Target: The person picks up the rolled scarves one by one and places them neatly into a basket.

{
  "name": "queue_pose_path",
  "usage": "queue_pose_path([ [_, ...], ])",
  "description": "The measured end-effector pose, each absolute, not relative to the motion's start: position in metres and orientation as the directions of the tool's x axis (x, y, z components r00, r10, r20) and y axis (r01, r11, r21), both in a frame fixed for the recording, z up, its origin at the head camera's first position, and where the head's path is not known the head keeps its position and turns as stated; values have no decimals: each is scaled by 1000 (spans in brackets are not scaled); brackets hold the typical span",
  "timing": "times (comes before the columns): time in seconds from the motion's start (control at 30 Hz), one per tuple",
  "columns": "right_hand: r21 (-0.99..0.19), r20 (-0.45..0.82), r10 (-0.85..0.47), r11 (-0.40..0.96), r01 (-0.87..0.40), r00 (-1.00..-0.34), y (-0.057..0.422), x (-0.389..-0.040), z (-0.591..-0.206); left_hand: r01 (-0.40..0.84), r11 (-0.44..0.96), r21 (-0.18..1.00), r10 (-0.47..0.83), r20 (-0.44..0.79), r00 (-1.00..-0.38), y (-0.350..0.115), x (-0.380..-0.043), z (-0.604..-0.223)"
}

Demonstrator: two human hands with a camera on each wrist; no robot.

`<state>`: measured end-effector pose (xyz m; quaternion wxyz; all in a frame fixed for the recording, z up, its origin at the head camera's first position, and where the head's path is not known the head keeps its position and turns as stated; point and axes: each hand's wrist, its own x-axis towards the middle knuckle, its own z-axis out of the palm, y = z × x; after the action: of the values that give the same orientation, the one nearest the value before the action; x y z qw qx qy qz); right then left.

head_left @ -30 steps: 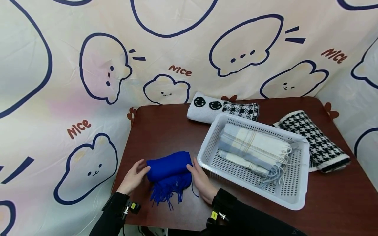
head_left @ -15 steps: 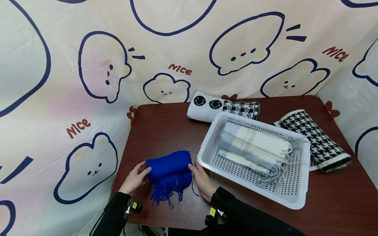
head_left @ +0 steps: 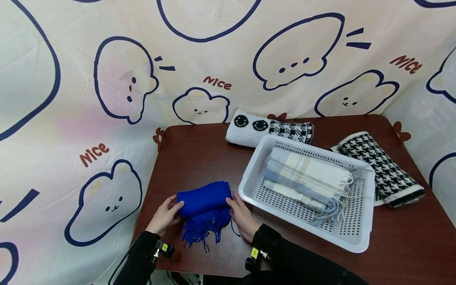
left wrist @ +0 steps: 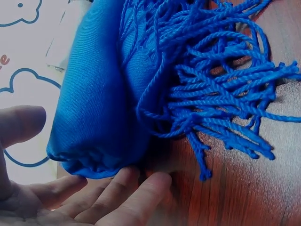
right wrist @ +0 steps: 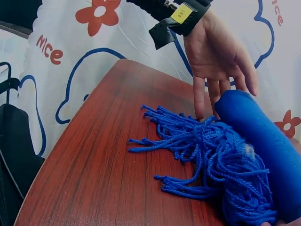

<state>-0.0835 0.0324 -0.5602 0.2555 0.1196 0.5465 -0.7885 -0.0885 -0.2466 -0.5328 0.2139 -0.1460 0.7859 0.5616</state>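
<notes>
A rolled blue scarf (head_left: 204, 200) lies on the brown table, its twisted fringe (head_left: 204, 229) spread toward the near edge. At its left end is my left hand (head_left: 164, 213). The left wrist view shows that hand's fingers (left wrist: 120, 195) nearly straight and touching the underside of the roll, while the thumb (left wrist: 21, 123) stands apart from the cloth. My right hand (head_left: 244, 217) is at the other end, thumb against the edge of the roll. Its other fingers are partly hidden; only fingertips (right wrist: 291, 222) enter the right wrist view at the bottom corner.
Right of the scarf stands a white perforated basket (head_left: 306, 233) holding a folded pale plaid scarf (head_left: 306, 174) with fringe. Behind it lies a rolled white-and-black knit (head_left: 249, 128). A houndstooth piece (head_left: 381, 170) lies at the right. A printed cloth backdrop (head_left: 199, 59) borders the table.
Both wrists have shifted slightly inward toward the scarf. The blue scarf and the basket stay in place on the table.
</notes>
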Motion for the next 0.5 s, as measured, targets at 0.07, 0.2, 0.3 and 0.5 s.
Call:
queue_pose_path([
  [0.07,-804,-466,-273,-268,531,-842,32,-84,-560,-466,319,825,10,-495,-869,-246,-89,-534],
  [0.2,-813,-469,-270,-240,530,-841,31,-84,-561,-469,312,827,-7,-491,-871,-244,-89,-535],
  [0.3,-813,-483,-264,-218,540,-835,29,-84,-561,-475,305,826,-14,-494,-869,-243,-89,-536],
  [0.5,-804,-503,-267,-202,559,-822,27,-85,-562,-482,256,838,-5,-497,-868,-242,-89,-540],
])
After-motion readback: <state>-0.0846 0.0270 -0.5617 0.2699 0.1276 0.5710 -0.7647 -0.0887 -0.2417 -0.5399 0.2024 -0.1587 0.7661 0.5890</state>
